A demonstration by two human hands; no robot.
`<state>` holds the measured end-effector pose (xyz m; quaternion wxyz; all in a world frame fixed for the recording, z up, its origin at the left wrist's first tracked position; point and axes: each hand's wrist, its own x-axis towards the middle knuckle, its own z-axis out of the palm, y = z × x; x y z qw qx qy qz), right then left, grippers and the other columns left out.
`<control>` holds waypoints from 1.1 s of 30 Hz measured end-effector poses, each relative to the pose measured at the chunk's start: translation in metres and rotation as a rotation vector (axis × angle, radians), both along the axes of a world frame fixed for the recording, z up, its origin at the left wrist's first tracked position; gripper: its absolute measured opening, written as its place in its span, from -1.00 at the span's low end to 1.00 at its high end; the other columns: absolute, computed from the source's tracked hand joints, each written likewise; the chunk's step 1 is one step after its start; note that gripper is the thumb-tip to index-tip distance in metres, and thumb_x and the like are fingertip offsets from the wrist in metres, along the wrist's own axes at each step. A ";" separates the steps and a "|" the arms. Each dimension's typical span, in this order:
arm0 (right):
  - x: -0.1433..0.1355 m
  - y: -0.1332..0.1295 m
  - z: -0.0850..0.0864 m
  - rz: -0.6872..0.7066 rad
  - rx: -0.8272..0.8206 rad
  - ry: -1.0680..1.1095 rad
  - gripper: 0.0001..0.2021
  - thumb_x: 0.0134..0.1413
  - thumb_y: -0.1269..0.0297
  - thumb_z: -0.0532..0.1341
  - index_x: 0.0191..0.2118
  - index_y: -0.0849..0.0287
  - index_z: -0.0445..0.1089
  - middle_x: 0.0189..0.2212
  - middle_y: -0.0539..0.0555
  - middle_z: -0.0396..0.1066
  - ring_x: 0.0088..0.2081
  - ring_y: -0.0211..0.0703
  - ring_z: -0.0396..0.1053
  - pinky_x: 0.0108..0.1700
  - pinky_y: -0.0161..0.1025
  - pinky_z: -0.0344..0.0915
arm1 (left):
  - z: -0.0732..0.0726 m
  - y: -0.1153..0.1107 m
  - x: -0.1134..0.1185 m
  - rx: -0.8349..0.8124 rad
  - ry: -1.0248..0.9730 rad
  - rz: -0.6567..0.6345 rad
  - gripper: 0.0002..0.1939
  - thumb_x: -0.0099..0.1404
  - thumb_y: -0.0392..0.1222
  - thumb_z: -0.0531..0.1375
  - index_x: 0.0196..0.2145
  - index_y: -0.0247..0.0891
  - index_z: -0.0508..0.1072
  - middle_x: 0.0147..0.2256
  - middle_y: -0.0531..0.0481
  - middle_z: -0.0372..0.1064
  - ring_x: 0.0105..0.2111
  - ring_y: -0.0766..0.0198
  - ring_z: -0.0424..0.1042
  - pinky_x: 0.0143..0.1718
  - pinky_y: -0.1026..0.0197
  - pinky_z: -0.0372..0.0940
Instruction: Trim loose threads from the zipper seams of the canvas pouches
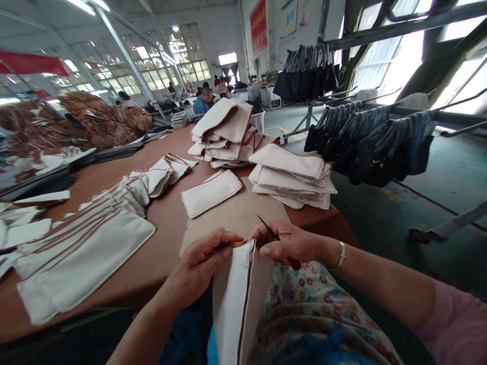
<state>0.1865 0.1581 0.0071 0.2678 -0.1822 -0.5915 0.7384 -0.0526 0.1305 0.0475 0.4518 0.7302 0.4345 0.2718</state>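
Observation:
A white fabric piece with brown piping [232,299] stands upright over my lap, its seam edge facing me. My left hand [205,258] pinches its top corner from the left, thumb and fingers closed on the cloth. My right hand [285,241] is at the same corner on the other side, its fingertips against the fabric. Across those right fingers lies a slim dark pointed tool [268,227] with a red end below the palm; its exact kind is partly hidden by the hand. The tip points up and away from the cloth.
On the brown table [167,223], one white piece [211,194] lies ahead. White stacks stand behind [220,132] and right [292,175]; a fanned row [91,258] spreads left. Black bags [369,147] hang from a rack at right. A person in blue [201,104] sits farther back.

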 end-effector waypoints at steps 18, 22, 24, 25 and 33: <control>0.011 -0.032 0.010 -0.275 0.738 -0.524 -0.78 0.24 0.30 0.06 -0.37 0.25 0.37 -0.48 -0.01 0.34 -0.44 -0.30 0.23 -0.38 -0.37 0.11 | -0.025 -0.008 0.026 -0.423 -0.229 -0.111 -0.78 0.30 -0.10 0.23 -0.28 -0.35 0.44 -0.39 0.03 0.35 -0.40 0.36 0.27 -0.31 0.32 0.17; 0.009 -0.029 -0.001 -0.404 1.049 -0.649 -0.79 0.20 0.28 0.07 -0.36 0.27 0.36 -0.38 0.12 0.37 -0.36 -0.21 0.22 -0.32 -0.28 0.09 | -0.029 -0.005 0.031 -0.491 -0.264 -0.049 -0.76 0.25 -0.07 0.26 -0.32 -0.34 0.44 -0.42 0.04 0.34 -0.44 0.36 0.27 -0.37 0.33 0.17; 0.007 -0.027 -0.005 -0.458 0.964 -0.612 -0.80 0.15 0.26 0.08 -0.41 0.25 0.32 -0.43 0.09 0.32 -0.39 -0.22 0.18 -0.34 -0.28 0.06 | -0.029 -0.005 0.035 -0.508 -0.295 -0.048 -0.75 0.22 -0.07 0.29 -0.34 -0.34 0.43 -0.43 0.03 0.35 -0.44 0.35 0.30 -0.38 0.33 0.18; 0.005 -0.026 -0.007 -0.458 0.794 -0.560 -0.80 0.14 0.26 0.07 -0.44 0.23 0.29 -0.49 0.04 0.27 -0.45 -0.25 0.14 -0.38 -0.29 0.05 | -0.029 -0.005 0.037 -0.513 -0.301 -0.048 -0.74 0.21 -0.07 0.30 -0.35 -0.34 0.43 -0.43 0.03 0.35 -0.44 0.35 0.31 -0.39 0.34 0.18; 0.004 -0.017 -0.027 -0.325 -0.216 -0.065 -0.79 0.01 0.20 0.19 -0.48 0.19 0.20 -0.61 -0.11 0.10 -0.60 -0.38 0.03 -0.56 -0.39 -0.01 | -0.034 -0.002 0.044 -0.656 -0.373 0.027 -0.75 0.14 -0.10 0.35 -0.40 -0.34 0.44 -0.51 0.04 0.38 -0.57 0.41 0.30 -0.53 0.37 0.16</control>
